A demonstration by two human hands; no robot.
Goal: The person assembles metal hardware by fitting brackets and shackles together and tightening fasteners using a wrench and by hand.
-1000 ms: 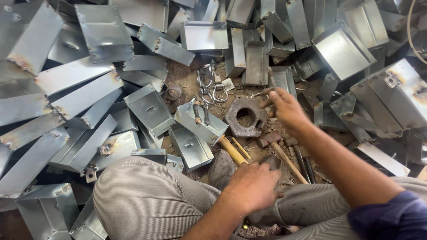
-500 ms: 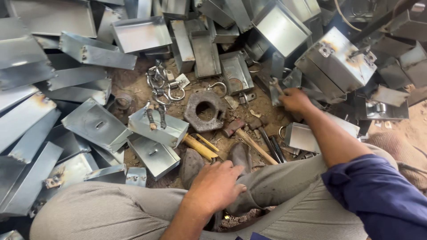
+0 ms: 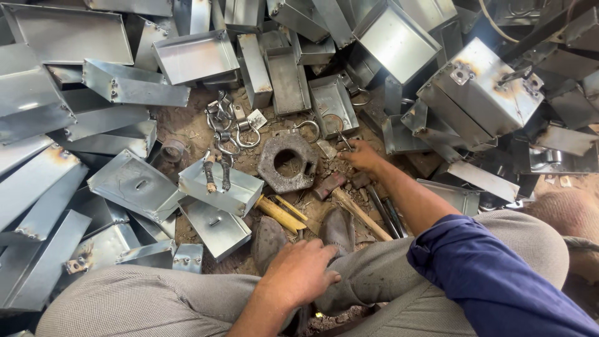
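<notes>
The right hand [image 3: 362,156] is stretched out over the dirt floor [image 3: 187,122], fingers curled down around a small metal piece [image 3: 342,141], thin and partly hidden, so its exact shape is hard to tell. That piece sits just right of the heavy hexagonal iron block [image 3: 288,161] with the round hole, near the middle of the floor patch. The left hand [image 3: 299,271] lies loosely open, palm down, on the knee of the grey trousers [image 3: 156,306], gripping nothing. Just beyond its fingertips are two worn shoes [image 3: 302,234]. Between shoes and block lie yellow wooden handles [image 3: 277,212], and a hammer [image 3: 340,190] rests just below the right wrist. Left of the block, an upturned galvanised tray [image 3: 219,187] carries two rusty pins. A cluster of metal hasps and rings [image 3: 228,125] lies beyond it. Folded sheet-metal boxes [image 3: 480,90] are heaped along every edge of the floor.
</notes>
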